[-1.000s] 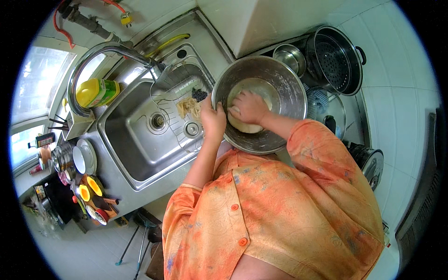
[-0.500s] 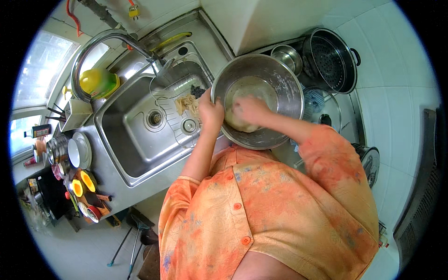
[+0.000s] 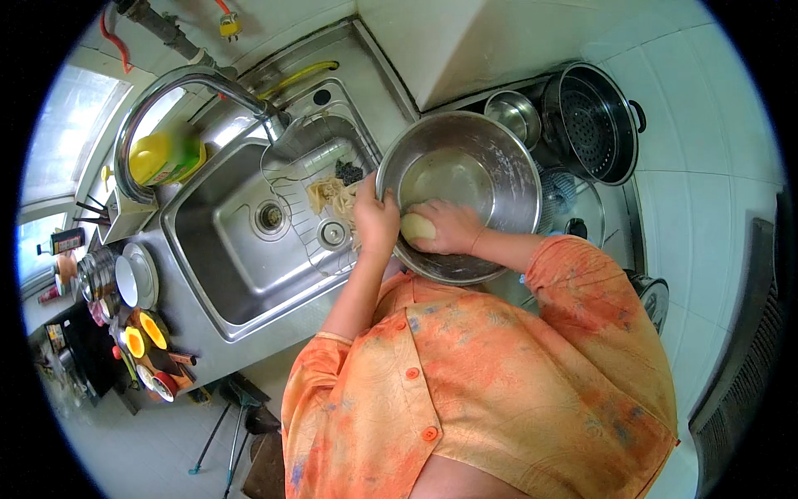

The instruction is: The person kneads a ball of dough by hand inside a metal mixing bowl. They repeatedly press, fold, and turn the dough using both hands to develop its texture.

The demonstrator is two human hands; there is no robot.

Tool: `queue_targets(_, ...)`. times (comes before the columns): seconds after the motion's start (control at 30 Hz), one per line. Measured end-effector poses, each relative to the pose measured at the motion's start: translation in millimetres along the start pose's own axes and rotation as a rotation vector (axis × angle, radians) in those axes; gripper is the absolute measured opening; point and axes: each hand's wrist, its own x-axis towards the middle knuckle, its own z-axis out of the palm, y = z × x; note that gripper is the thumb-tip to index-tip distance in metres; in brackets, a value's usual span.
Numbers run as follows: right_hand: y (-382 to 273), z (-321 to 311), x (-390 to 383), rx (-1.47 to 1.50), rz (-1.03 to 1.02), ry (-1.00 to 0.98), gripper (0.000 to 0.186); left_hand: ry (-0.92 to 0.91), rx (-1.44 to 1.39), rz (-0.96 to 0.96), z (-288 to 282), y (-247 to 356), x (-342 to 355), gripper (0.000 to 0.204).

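A large stainless steel bowl (image 3: 514,175) stands at the counter in front of my body, tilted a little toward me. With its fingers closed over the left rim, my left hand (image 3: 376,220) grips the bowl. Inside, a pale lump of dough (image 3: 416,229) lies against the near left part of the bowl. My right hand (image 3: 450,228) is closed over this dough from the right, and its fingers partly hide it. Whitish flour smears mark the bowl's inner wall.
A steel sink (image 3: 218,274) with a curved faucet (image 3: 125,137) and wire rack lies left. Cloth (image 3: 334,198) rests there. A black steamer pot (image 3: 588,123) and small steel pot (image 3: 512,116) stand at the far right. Cut yellow squash (image 3: 153,329) and white plates (image 3: 137,276) sit at the left.
My right hand has moved down and nearer within the bowl, from a blurred stroke to a hold around the dough. The dough looks rounder. My left hand still grips the rim.
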Motion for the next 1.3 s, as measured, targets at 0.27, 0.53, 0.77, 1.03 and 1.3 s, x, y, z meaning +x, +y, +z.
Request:
queue_targets(0.27,40,9,55,0.381,0.200,-0.027,0.066,0.001,0.037,0.063,-1,0,5,0.036)
queue_targets(0.53,0,-45,-1,0.522,0.342,0.620,0.070,0.021,0.076,0.090,-2,-3,5,0.036)
queue_targets(0.77,-16,-23,-33,-0.099,0.070,0.465,0.063,0.031,0.021,0.064,2,-6,6,0.037)
queue_targets(1.03,52,-48,18,-0.037,0.080,0.551,0.055,0.035,0.048,0.041,2,-4,7,0.036)
queue_targets(1.3,20,-20,55,-0.176,0.315,0.424,0.068,0.051,0.048,0.085,5,-12,3,0.037)
